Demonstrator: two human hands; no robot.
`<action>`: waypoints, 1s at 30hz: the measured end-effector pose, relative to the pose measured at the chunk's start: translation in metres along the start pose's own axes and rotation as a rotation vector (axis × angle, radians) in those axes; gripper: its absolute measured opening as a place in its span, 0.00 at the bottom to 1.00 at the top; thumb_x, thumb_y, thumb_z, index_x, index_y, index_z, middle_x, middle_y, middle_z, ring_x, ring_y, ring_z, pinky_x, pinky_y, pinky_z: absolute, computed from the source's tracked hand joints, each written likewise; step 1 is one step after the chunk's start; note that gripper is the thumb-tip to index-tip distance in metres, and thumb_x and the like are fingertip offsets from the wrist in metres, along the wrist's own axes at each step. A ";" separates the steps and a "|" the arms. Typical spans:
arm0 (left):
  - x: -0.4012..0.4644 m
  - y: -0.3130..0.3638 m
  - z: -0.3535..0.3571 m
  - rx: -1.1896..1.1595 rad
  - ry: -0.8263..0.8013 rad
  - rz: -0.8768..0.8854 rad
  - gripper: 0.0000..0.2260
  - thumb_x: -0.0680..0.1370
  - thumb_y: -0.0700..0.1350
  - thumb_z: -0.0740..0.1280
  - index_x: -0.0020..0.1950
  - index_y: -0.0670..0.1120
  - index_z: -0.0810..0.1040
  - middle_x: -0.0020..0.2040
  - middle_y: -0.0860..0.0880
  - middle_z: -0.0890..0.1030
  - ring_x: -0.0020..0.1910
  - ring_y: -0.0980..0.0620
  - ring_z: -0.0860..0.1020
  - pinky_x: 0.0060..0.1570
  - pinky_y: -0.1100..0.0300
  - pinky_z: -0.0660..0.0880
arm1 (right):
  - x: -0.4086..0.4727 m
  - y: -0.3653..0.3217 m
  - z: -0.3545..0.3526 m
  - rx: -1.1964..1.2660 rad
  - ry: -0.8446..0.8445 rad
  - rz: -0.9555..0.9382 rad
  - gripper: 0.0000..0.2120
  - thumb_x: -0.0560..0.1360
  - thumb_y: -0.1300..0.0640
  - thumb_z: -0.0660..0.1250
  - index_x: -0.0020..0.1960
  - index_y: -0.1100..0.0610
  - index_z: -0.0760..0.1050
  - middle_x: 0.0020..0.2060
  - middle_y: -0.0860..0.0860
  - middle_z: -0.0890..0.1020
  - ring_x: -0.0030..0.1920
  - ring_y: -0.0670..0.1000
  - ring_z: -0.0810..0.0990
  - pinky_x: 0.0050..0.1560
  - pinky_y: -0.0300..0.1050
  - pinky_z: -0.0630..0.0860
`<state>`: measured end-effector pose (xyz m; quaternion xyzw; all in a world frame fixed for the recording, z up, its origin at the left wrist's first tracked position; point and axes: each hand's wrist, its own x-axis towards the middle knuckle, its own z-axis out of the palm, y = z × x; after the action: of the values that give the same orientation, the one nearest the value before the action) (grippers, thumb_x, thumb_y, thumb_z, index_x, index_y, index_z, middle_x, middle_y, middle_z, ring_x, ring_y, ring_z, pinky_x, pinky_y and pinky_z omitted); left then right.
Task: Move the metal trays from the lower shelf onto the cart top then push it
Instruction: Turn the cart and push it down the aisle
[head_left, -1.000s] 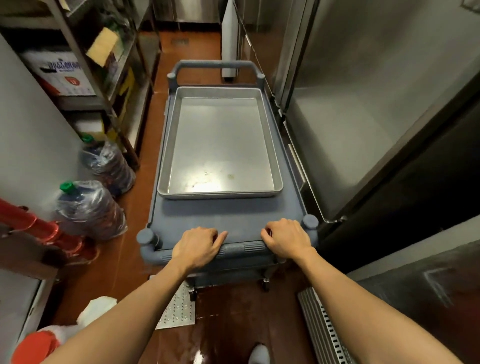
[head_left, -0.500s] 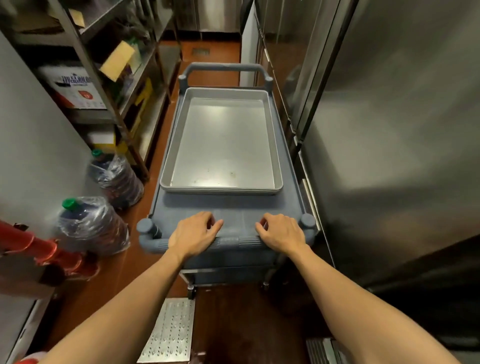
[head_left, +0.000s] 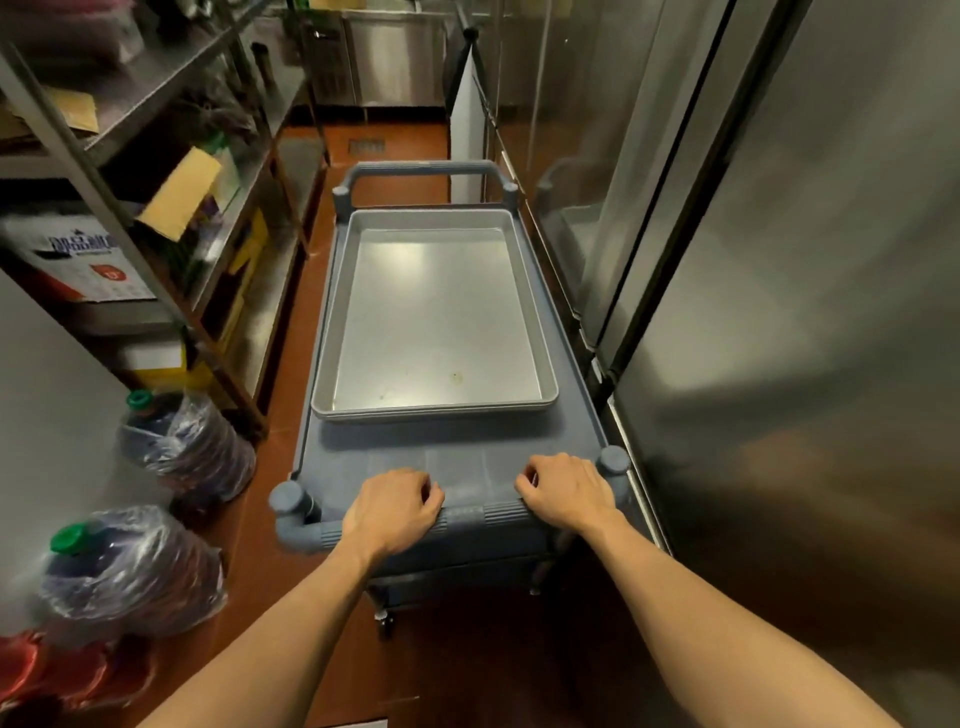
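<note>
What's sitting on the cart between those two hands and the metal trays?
Nothing: in the head view, only bare grey cart top separates the left hand and right hand from the metal trays.

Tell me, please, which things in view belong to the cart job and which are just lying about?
Job:
- metal trays, stacked on the cart top
- cart
- left hand and right hand, both on the near handle

Lying about:
- two bagged water jugs on the floor
- shelving rack
- cardboard box
- steel cabinet doors

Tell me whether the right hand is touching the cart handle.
Touching. The head view shows the right hand wrapped over the cart handle, fingers curled across its top with no gap; the left hand grips it too.
</note>
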<state>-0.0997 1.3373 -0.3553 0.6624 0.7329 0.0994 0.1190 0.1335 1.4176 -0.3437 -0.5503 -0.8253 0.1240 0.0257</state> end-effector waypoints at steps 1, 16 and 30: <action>0.013 -0.005 -0.002 0.008 -0.011 -0.003 0.20 0.77 0.58 0.54 0.29 0.49 0.66 0.31 0.50 0.76 0.29 0.50 0.73 0.33 0.57 0.66 | 0.013 -0.001 0.000 0.000 0.003 0.004 0.21 0.70 0.40 0.55 0.43 0.52 0.80 0.39 0.54 0.85 0.40 0.61 0.82 0.41 0.52 0.77; 0.205 -0.053 -0.028 0.037 -0.031 -0.016 0.21 0.75 0.57 0.55 0.27 0.46 0.69 0.25 0.48 0.73 0.25 0.53 0.72 0.25 0.59 0.62 | 0.209 0.006 -0.024 0.020 -0.013 -0.009 0.20 0.70 0.43 0.56 0.38 0.54 0.80 0.33 0.55 0.83 0.31 0.57 0.75 0.33 0.46 0.67; 0.316 -0.051 -0.041 0.040 -0.073 0.032 0.19 0.77 0.54 0.56 0.33 0.45 0.76 0.35 0.48 0.78 0.33 0.46 0.77 0.36 0.54 0.75 | 0.324 0.028 -0.039 -0.036 -0.042 0.035 0.22 0.69 0.42 0.56 0.36 0.58 0.80 0.31 0.56 0.82 0.28 0.57 0.72 0.30 0.46 0.69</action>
<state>-0.1902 1.6471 -0.3448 0.6793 0.7194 0.0625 0.1306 0.0388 1.7308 -0.3432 -0.5622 -0.8181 0.1209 -0.0035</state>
